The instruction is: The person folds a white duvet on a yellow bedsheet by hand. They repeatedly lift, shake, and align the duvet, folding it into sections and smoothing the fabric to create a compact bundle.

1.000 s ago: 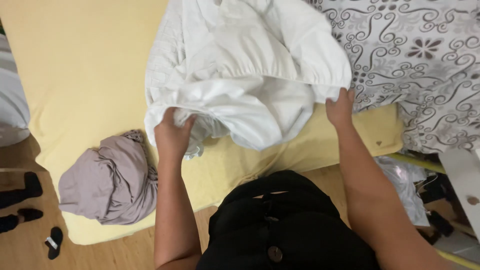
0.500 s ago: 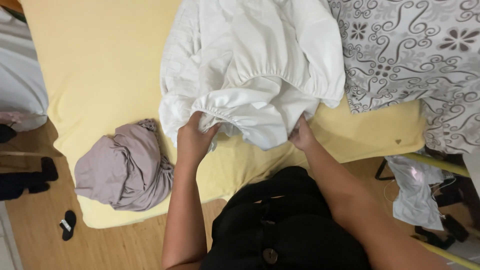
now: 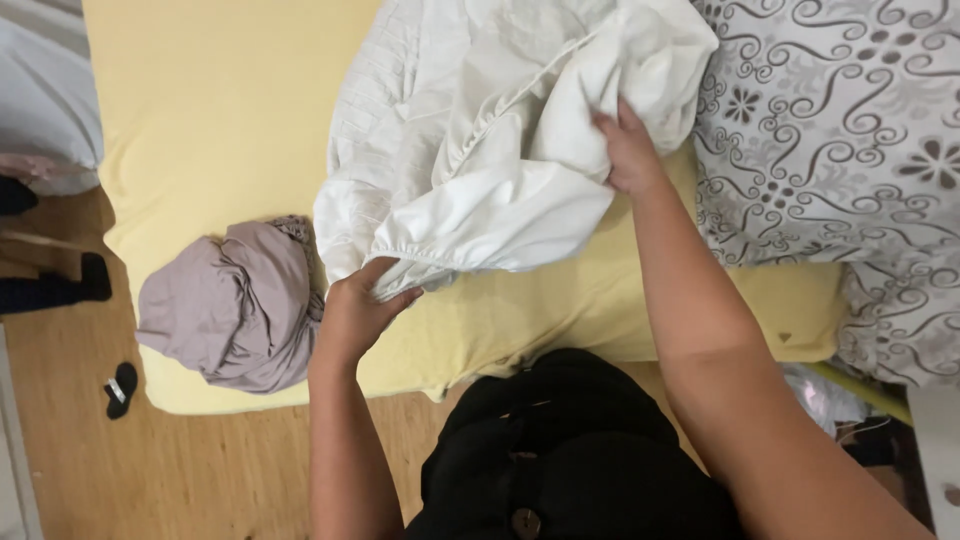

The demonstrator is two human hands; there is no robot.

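The crumpled, elastic-hemmed white sheet (image 3: 500,150) is pinched at its lower edge by the left hand (image 3: 355,310); its upper fold is clenched by the right hand (image 3: 628,150), arm extended.

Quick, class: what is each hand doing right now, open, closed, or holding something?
Left hand: closed on the gathered edge of the white sheet.
Right hand: closed on a fold of the white sheet.

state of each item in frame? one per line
White elasticated fitted sheet: bunched, gripped at two spots, partly lifted off the bed.
Left hand: closed on the sheet's gathered hem.
Right hand: closed on an upper fold.
Yellow mattress cover: spread flat.
Mauve fabric bundle: crumpled, at the mattress edge.
Grey swirl-patterned duvet: spread out, unfolded.
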